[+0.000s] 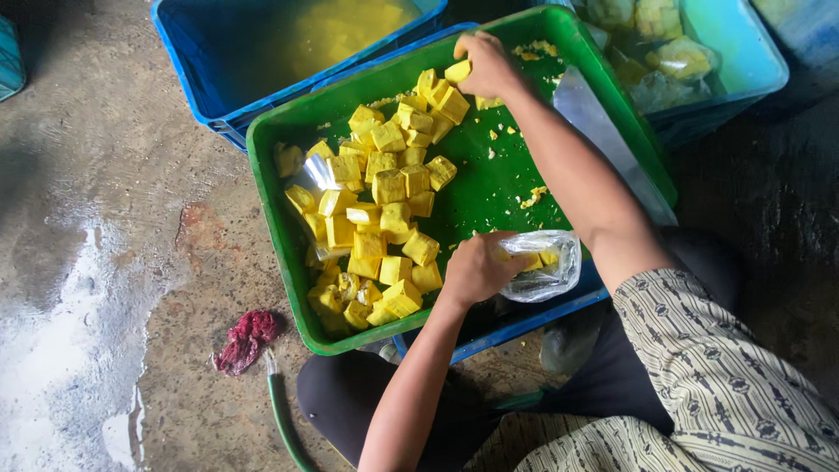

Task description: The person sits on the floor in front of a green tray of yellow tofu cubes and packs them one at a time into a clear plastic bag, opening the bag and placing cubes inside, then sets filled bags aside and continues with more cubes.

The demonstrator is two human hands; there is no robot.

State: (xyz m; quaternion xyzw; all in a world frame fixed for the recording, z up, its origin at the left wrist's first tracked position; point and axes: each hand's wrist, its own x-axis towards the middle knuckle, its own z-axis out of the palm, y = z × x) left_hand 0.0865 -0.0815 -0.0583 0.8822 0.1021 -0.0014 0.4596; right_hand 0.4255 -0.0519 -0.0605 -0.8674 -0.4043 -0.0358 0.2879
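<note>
Head view: left hand (pixel 474 267) grips the mouth of a clear plastic bag (pixel 546 262) with yellow cubes inside, at the near edge of the green tray (pixel 271 210). Right hand (pixel 486 65) pinches one yellow tofu cube (pixel 457 72) at the tray's far side. Cube pile (pixel 380 210) fills the tray's left half. Blue crate (pixel 201 79) beyond.

We see a heap of yellow tofu cubes (pixel 384 210) lying loose in a green tray (pixel 489 188), crowded over its left half, with a few crumbs scattered on the bare green to the right. One more yellow cube (pixel 456 71) sits at the far edge of the heap, pinched in fingers. A small clear plastic bag (pixel 546 262) rests at the tray's near rim, its mouth held open, with several yellow cubes already inside.
</note>
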